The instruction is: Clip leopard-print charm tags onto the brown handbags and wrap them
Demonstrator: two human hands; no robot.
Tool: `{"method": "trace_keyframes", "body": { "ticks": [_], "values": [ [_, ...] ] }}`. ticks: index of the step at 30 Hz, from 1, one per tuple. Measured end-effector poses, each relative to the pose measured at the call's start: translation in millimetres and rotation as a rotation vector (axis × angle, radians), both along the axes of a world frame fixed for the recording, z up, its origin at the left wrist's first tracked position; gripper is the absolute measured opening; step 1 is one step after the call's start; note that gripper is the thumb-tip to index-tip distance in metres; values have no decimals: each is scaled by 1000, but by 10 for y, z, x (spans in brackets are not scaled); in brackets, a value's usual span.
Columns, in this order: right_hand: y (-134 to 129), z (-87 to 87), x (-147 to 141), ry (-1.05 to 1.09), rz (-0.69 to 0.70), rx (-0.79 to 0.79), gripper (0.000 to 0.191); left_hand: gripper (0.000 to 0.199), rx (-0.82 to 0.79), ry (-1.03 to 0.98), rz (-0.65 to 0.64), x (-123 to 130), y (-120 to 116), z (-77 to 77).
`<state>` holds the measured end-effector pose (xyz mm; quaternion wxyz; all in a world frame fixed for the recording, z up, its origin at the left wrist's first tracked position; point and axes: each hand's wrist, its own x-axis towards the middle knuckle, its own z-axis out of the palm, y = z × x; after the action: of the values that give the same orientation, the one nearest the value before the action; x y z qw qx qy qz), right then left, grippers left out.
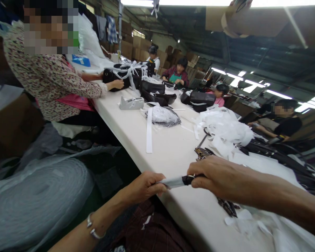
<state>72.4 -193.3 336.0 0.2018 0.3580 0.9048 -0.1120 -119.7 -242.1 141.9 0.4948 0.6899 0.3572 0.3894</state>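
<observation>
My left hand (149,187) is closed in a pinch on one end of a strap wrapped in a white strip (174,182), at the table's near edge. At its other end, my right hand (210,176) grips the dark end (187,180), where a small metal ring shows. The strap is held taut between both hands. Beyond and beneath my right hand lie dark pieces with metal fittings (203,153); my forearm partly hides them. A loose white strip (149,131) lies farther up the table.
On the white table (128,129) are a grey tape dispenser (132,103), a plastic-wrapped bundle (164,116), several black bags (199,99) and heaped white strips (225,127). A large bubble-wrap roll (42,196) stands at left. A co-worker (49,77) handles a bag; others work farther back.
</observation>
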Motion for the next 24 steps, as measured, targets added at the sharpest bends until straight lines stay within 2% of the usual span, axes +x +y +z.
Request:
{"method": "trace_keyframes", "body": {
  "ticks": [4,7,9,13,16,19,23,24],
  "values": [
    [47,39,18,16,-71,-21,27,26,263,189,211,24,8,-105],
    [31,12,10,73,-125,-128,26,28,326,200,270,9,9,-89],
    [0,-28,2,113,-98,-105,26,25,259,147,228,-9,3,-46],
    [-87,-147,-18,140,37,161,28,17,31,-4,102,-6,-15,9],
    [-132,-210,-32,92,67,232,28,17,-77,-92,77,30,-24,-8],
    [-130,-199,-26,66,75,184,30,17,-168,-141,22,68,-30,-58],
    [-46,-98,16,93,138,-67,24,22,-308,-255,-95,105,-24,-128],
    [-18,-75,23,93,129,-90,24,23,-325,-281,-107,113,-17,-136]
  ]
}}
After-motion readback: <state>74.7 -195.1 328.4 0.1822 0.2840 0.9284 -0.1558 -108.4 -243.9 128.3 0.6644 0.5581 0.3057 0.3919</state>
